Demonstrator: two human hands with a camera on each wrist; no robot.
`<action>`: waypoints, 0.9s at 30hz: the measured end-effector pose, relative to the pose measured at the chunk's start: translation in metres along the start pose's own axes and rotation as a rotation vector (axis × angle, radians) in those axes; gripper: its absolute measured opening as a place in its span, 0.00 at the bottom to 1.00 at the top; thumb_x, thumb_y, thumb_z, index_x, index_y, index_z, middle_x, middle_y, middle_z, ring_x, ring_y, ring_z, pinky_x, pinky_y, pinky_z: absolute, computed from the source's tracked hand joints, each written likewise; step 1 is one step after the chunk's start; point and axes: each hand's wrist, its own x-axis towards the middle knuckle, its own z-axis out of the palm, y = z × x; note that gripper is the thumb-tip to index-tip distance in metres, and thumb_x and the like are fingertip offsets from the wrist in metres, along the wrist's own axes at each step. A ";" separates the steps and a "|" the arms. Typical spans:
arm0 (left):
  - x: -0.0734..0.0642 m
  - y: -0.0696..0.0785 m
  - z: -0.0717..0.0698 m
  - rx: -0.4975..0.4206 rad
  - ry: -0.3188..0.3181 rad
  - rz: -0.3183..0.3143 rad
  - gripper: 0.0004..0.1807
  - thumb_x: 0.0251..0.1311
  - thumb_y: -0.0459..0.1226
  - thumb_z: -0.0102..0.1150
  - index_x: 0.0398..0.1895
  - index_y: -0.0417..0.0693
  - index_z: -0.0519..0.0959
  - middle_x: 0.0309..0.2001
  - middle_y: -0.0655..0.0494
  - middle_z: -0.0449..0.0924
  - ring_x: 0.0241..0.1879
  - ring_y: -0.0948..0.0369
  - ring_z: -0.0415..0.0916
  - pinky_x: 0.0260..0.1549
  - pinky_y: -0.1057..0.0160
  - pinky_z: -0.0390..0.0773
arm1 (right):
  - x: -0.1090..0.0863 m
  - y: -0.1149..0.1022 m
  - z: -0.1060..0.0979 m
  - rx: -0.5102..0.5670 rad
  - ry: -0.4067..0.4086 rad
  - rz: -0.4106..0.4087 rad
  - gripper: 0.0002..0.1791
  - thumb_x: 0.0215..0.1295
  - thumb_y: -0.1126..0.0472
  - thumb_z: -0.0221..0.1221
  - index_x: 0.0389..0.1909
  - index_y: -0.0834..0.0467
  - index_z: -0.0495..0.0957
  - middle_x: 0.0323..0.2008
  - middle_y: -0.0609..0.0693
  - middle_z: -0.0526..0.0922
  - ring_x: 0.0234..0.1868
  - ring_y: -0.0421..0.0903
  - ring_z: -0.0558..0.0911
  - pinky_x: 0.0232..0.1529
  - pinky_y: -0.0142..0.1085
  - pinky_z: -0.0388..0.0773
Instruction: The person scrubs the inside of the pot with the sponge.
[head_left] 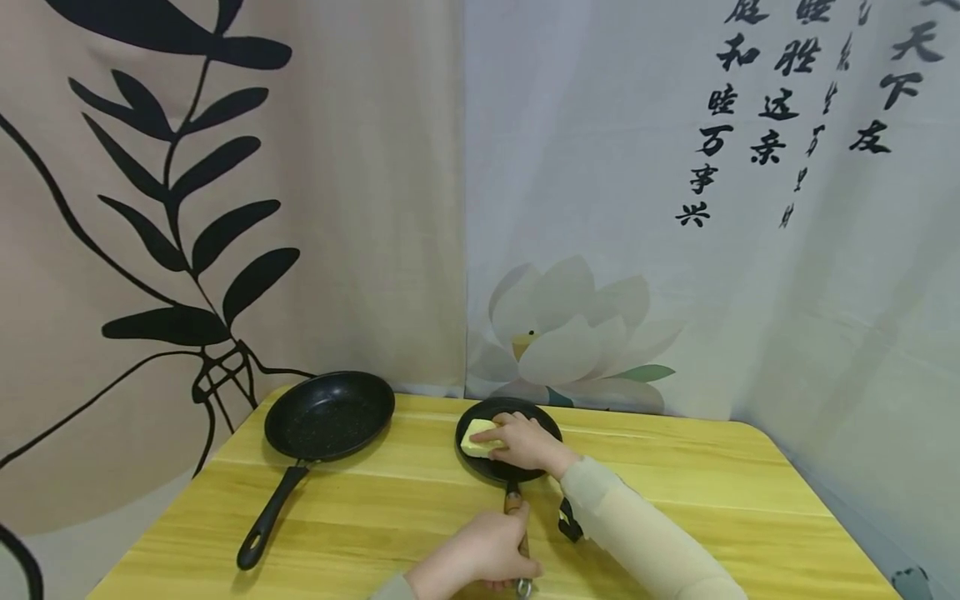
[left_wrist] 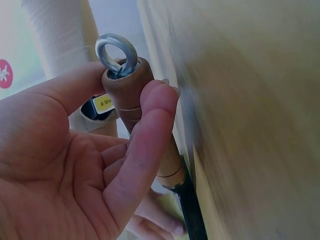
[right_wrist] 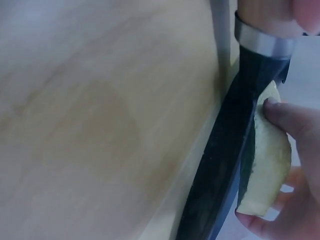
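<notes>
L hand point(head_left: 486, 547) partly hides pan handle point(head_left: 513, 502), R hand point(head_left: 527, 443) pt. of sponge point(right_wrist: 270, 160).

The pale-sleeved right forearm point(head_left: 645, 533) stretches toward the far edge of the surface point(head_left: 697, 471) — the right hand point(head_left: 525, 442) bent in a grip, thumb and fingers apart. The left hand point(head_left: 487, 546), farther from that edge, has its fingers curled — the left wrist point(head_left: 431, 577) bare beyond its cuff point(head_left: 394, 589).
</notes>
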 end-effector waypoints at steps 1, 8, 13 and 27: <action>0.000 0.000 0.000 -0.004 0.001 0.001 0.45 0.56 0.41 0.67 0.70 0.27 0.56 0.14 0.57 0.76 0.09 0.59 0.72 0.08 0.64 0.73 | 0.001 0.000 0.000 -0.001 0.000 -0.001 0.24 0.68 0.49 0.59 0.64 0.32 0.72 0.65 0.58 0.69 0.60 0.58 0.70 0.52 0.60 0.71; -0.001 0.003 0.000 0.005 0.004 -0.005 0.45 0.56 0.40 0.67 0.70 0.28 0.56 0.14 0.57 0.76 0.09 0.59 0.72 0.08 0.64 0.72 | 0.006 0.001 0.001 0.009 -0.007 0.011 0.24 0.68 0.50 0.59 0.64 0.33 0.72 0.65 0.57 0.69 0.60 0.59 0.70 0.53 0.62 0.70; -0.002 0.004 0.000 0.019 0.018 -0.004 0.45 0.55 0.40 0.67 0.70 0.27 0.57 0.13 0.58 0.76 0.08 0.61 0.71 0.08 0.65 0.72 | 0.010 0.001 0.001 -0.008 0.001 0.008 0.23 0.68 0.49 0.60 0.64 0.33 0.73 0.64 0.58 0.70 0.59 0.59 0.72 0.50 0.60 0.73; 0.002 -0.001 0.001 0.004 0.007 -0.002 0.43 0.56 0.41 0.67 0.70 0.30 0.59 0.14 0.58 0.76 0.09 0.59 0.72 0.08 0.64 0.73 | 0.016 0.001 -0.002 0.026 -0.005 0.037 0.23 0.68 0.50 0.59 0.63 0.36 0.74 0.63 0.58 0.70 0.57 0.60 0.72 0.53 0.63 0.70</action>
